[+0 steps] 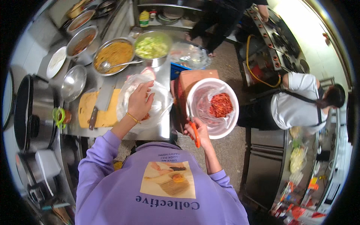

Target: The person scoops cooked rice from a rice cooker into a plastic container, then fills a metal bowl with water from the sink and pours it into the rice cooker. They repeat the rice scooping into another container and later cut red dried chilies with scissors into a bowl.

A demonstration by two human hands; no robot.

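Note:
My right hand (200, 133) holds a pair of scissors (195, 132) with orange handles, its blades upright against the near wall of a white tub (235, 112). Inside the tub, a clear plastic bag holds red dried chillies (221, 105). Over the metal counter, my left hand (139, 103) has its fingers apart above a crumpled clear plastic bag (161, 98). A few reddish bits show beside that wrist. Left of the bag, a cleaver (102, 103) with a wooden handle lies on a yellow cutting board (85, 112).
Behind the board stand an empty metal bowl (74, 83), a basin of orange-brown food (114, 54) with a ladle (105, 66), and a pot of chopped greens (153, 47). A person in white (296, 101) is at the right; another in dark clothes (225, 22) stands near the stove (275, 41).

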